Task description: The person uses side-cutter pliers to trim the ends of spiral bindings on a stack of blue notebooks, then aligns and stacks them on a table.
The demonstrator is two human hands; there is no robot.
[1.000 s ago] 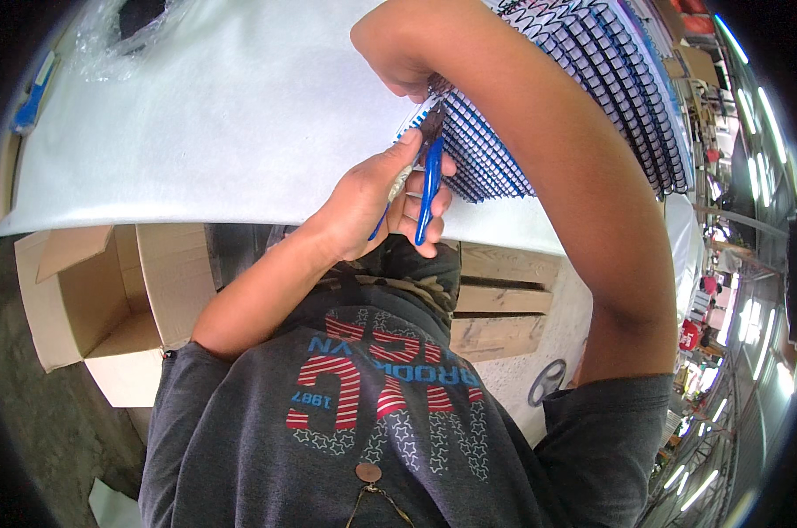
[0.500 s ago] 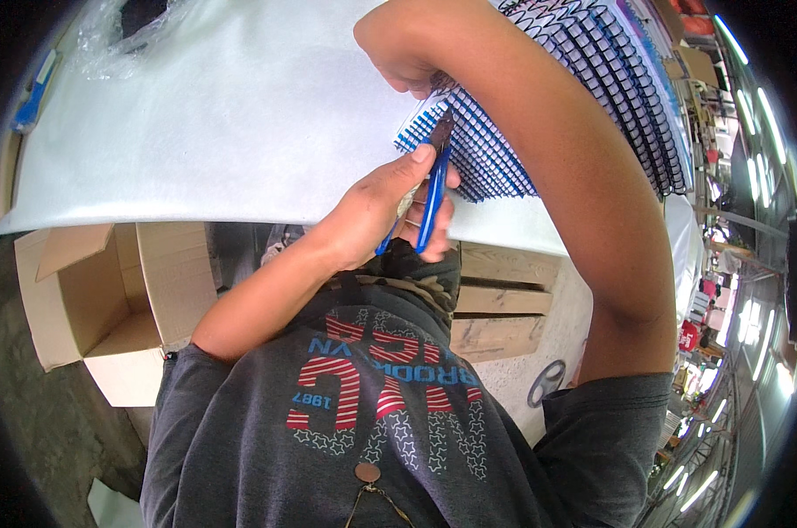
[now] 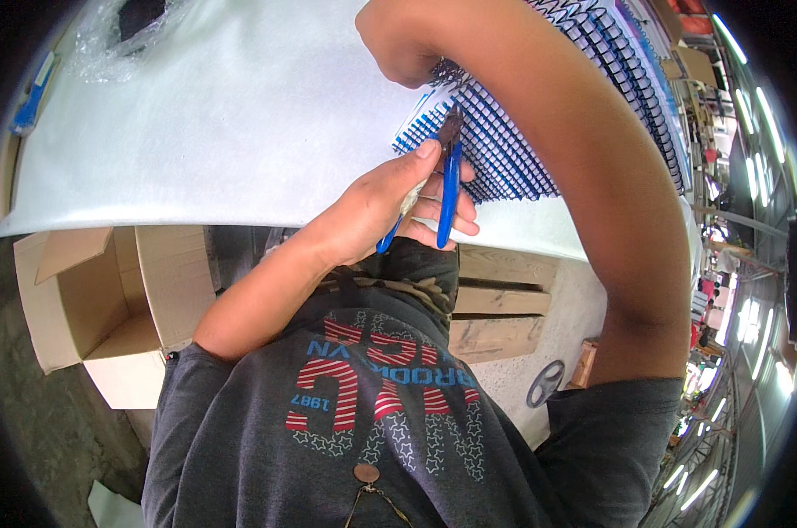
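My left hand is closed around a pair of small cutting pliers with blue handles. Its thumb lies along one handle and its fingers reach past the other; the handles are spread apart. The dark jaws point away from me, at the coil ends of the nearest spiral-bound notebooks, whose bindings are blue and white. My right arm arches over this stack. At the stack's far left end, my right hand bends down at the wrist beside dark coils, its fingers mostly hidden behind the hand.
More notebooks with black spirals lie in rows under and beyond my right arm. Crumpled clear plastic wrap and a blue-handled tool sit on the white table. Below its edge stand an open cardboard box and a wooden pallet.
The pliers have shifted slightly right, and their handles have spread wider as my left fingers extend. My right forearm has swung a little to the right.
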